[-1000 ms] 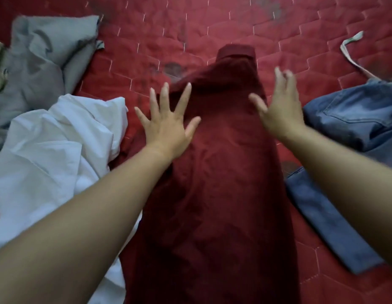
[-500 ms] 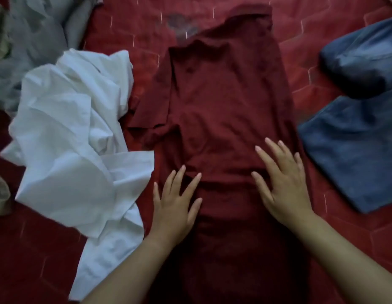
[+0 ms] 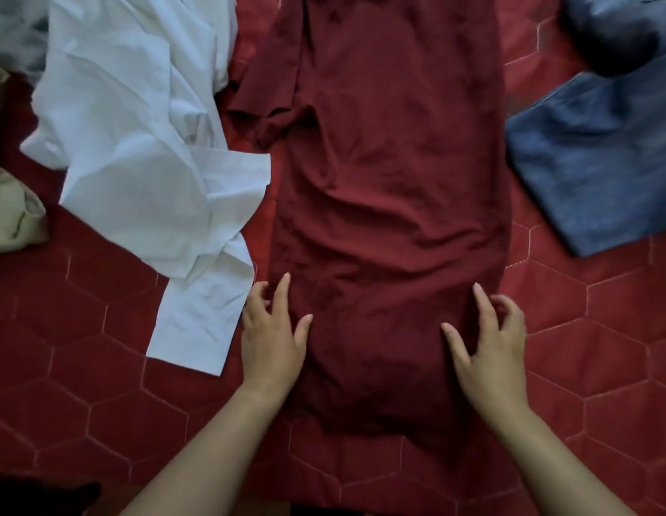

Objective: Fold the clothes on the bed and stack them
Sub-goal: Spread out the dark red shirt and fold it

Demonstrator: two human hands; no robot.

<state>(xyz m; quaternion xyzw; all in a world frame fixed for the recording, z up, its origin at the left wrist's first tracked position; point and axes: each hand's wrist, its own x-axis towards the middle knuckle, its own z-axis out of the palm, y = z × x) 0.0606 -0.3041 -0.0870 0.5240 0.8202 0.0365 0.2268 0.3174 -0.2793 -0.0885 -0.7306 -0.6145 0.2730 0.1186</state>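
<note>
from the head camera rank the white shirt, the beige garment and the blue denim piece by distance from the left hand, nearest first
1. Crumpled white cotton shirt, just left of the left hand.
2. Folded blue denim piece, far right.
3. Beige fabric garment, left edge.

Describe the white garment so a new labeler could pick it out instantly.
Start at the red quilted bedspread with hexagon stitching, then find the dark red shirt spread down its middle under both hands. The white garment lies crumpled just left of that shirt, beside the left hand. It is the only white piece: the neighbours are dark red, blue denim and beige.
</note>
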